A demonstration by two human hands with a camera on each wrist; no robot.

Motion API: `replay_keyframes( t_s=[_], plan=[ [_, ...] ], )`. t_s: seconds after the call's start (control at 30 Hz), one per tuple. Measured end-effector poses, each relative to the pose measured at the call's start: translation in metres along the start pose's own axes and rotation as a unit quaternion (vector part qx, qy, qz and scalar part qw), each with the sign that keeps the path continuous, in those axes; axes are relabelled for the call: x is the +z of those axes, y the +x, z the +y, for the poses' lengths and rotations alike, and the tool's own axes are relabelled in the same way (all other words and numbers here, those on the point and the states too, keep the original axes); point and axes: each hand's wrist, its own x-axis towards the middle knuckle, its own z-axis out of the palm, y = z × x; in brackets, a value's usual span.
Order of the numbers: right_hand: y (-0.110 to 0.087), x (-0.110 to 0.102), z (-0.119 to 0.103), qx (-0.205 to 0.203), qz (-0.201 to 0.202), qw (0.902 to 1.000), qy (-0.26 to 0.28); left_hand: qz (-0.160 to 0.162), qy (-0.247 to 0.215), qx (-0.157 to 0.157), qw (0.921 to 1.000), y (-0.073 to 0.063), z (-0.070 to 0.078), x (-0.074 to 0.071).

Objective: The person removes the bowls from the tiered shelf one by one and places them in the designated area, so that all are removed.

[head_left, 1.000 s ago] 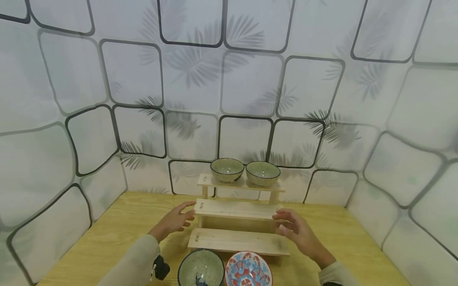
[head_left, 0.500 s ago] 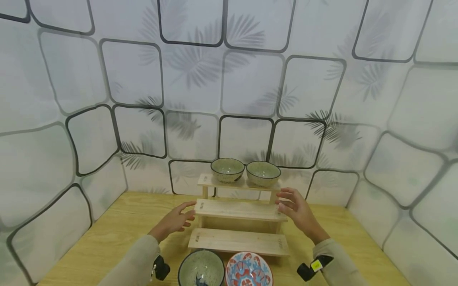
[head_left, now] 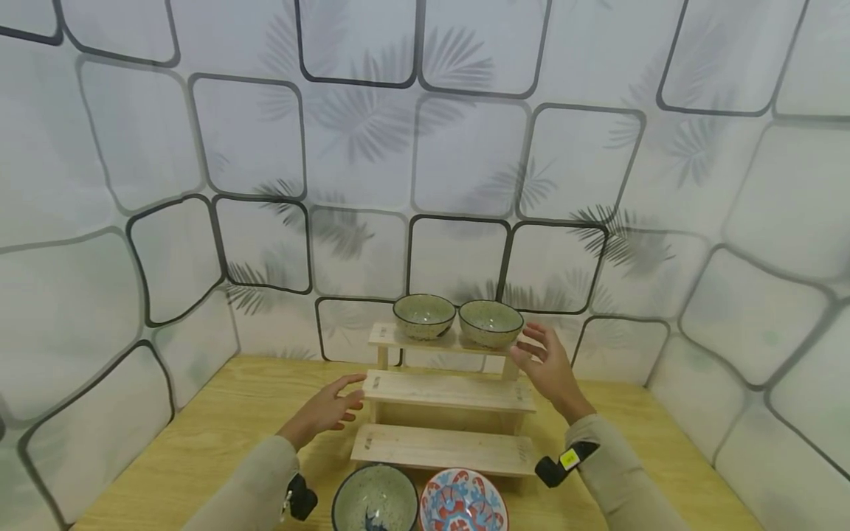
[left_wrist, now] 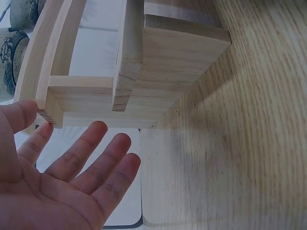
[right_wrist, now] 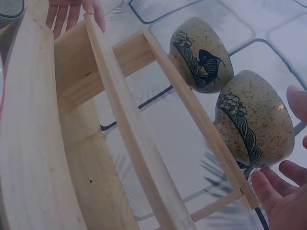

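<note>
A three-tier wooden stand [head_left: 438, 447] holds two speckled green bowls on its top shelf [head_left: 383, 333]. My left hand [head_left: 323, 413] is at the left end of the middle shelf [head_left: 451, 389]; in the left wrist view its thumb [left_wrist: 21, 115] and index fingertip meet that board's end, other fingers spread loosely. My right hand [head_left: 550, 366] is beside the right bowl [head_left: 491, 324], fingers apart and slightly bent; in the right wrist view the thumb and fingers sit around that bowl's side. The left bowl [head_left: 423, 317] stands close beside it, a dark fish painted on it.
In front of the stand are another green bowl [head_left: 375, 501] and a red, blue and white patterned bowl [head_left: 462, 503], both cut by the lower edge of the head view. A wood-grain table [head_left: 265, 391] lies beneath, with patterned cloth walls [head_left: 358, 258] behind and at both sides.
My right hand has risen from the right end of the middle shelf to the right bowl on the top shelf. The left hand has stayed at the shelf's left end.
</note>
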Motion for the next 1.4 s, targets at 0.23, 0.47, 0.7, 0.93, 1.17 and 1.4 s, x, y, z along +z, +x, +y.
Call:
replay_keyframes(
  t_s=[0.23, 0.47, 0.7, 0.93, 1.17, 1.4],
  plan=[
    [0.01, 0.001, -0.001, 0.009, 0.002, 0.9998, -0.016, -0.002, 0.0, 0.002, 1.0, 0.002, 0.0, 0.001],
    [0.016, 0.005, -0.001, 0.036, 0.015, 0.998, -0.049, 0.001, 0.002, 0.001, 1.0, 0.001, 0.002, 0.001],
    [0.018, 0.011, -0.008, 0.029, 0.02, 0.9954, -0.089, 0.007, 0.002, 0.001, 1.0, 0.0, 0.002, 0.003],
    [0.025, 0.015, -0.003, 0.044, 0.046, 0.9886, -0.136, 0.008, 0.0, 0.001, 1.0, -0.001, 0.004, 0.002],
    [0.02, 0.018, -0.012, 0.038, 0.076, 0.9817, -0.17, 0.0, -0.001, 0.002, 1.0, -0.001, 0.004, 0.002],
    [0.013, 0.017, -0.016, 0.021, 0.084, 0.9804, -0.177, 0.006, -0.002, 0.001, 1.0, -0.001, 0.002, 0.002]
  ],
)
